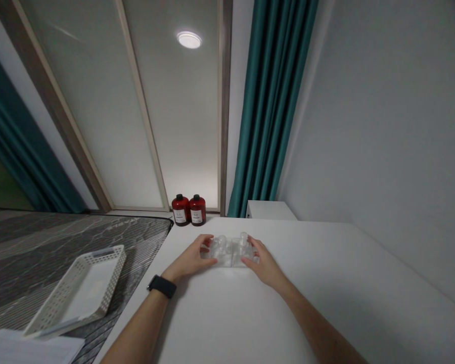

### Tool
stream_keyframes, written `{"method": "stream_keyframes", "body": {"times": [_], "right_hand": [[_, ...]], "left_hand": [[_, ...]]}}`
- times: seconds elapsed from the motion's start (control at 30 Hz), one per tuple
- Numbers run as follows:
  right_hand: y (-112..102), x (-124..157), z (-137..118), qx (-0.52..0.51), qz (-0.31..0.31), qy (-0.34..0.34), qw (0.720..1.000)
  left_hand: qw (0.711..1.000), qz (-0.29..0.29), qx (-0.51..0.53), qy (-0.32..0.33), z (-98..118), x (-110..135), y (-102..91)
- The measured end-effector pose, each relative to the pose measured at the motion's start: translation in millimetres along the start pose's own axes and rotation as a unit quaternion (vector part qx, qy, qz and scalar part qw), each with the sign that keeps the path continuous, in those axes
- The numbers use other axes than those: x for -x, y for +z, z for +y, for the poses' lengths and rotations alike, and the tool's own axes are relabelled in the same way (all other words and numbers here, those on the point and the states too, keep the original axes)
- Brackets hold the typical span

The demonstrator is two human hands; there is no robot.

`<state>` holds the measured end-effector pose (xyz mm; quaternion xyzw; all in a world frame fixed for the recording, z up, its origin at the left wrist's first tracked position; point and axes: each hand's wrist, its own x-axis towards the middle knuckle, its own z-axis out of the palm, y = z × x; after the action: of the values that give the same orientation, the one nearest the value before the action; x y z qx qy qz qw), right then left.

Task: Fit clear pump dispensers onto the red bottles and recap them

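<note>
A clear, see-through piece (232,253), which looks like plastic, rests on the white table (227,303) between my hands. Rounded knobs stand up from it on both sides, and a line runs down its middle; its exact kind is hard to make out. My left hand (193,257), with a dark watch (162,286) on the wrist, curls its fingers and thumb round the left end. The right end sits between the thumb and bent fingers of my right hand (264,263). Some fingertips are hidden behind the piece.
Two red bottles (180,210) with black caps and white labels stand at the table's far left edge. Left of the table, a white perforated basket (114,283) and papers (34,349) lie on a grey striped surface (144,237). A wall (394,126) borders the right.
</note>
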<state>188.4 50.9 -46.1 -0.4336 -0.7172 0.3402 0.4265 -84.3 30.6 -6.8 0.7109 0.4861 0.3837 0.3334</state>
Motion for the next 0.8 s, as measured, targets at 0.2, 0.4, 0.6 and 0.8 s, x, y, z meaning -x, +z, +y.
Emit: {"method": "stream_keyframes", "body": {"times": [0.2, 0.4, 0.6, 0.8], "right_hand": [[1, 1, 2, 0.001, 0.012, 0.000, 1.000], [7, -1, 5, -0.003, 0.037, 0.000, 0.999], [21, -5, 1, -0.001, 0.060, -0.012, 0.998], [28, -8, -8, 0.006, 0.056, -0.015, 0.998]], "left_hand": [[0.999, -0.031, 0.012, -0.011, 8, 0, 1.4], [1.000, -0.011, 0.008, -0.009, 11, -1, 2.1], [1.000, 0.021, 0.014, -0.004, 4, 0, -4.5], [0.999, 0.041, -0.017, -0.004, 7, 2, -9.3]]}}
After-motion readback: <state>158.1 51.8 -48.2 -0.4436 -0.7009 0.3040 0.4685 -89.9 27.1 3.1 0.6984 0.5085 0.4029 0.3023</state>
